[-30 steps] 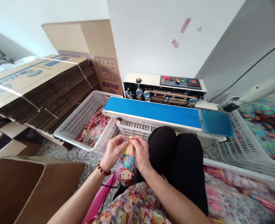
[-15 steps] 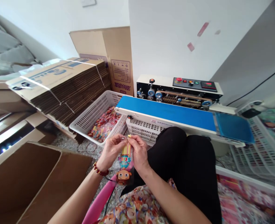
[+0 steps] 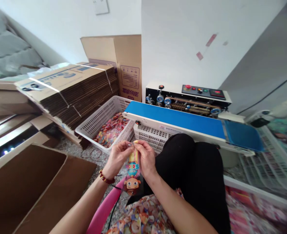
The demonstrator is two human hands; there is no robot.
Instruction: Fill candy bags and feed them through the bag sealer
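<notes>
A clear printed plastic bag (image 3: 133, 169) with a cartoon face and coloured lettering hangs between my hands, face end down. My left hand (image 3: 119, 158) is closed, pinching the bag's top edge with thumb and forefinger. On the other side, my right hand (image 3: 145, 159) grips the same edge, its fingers curled and the thumb near the left thumb. Something small and yellow shows at the right fingertips; I cannot make out whether it is part of the bag. Just beyond the hands sits a white basket (image 3: 85, 127) with many small colourful pieces (image 3: 113, 128) inside.
A sealing machine (image 3: 187, 100) with a blue conveyor belt (image 3: 175, 117) stands ahead, above a white crate (image 3: 152, 136). Strapped flat cardboard (image 3: 80, 91) is stacked at left, with an open carton (image 3: 36, 188) nearer. Pink packets (image 3: 253, 208) fill a bin at lower right.
The camera view has shifted slightly, so the surroundings sit a little lower and to the right. Both hands keep their pinch at the top of the bag.
</notes>
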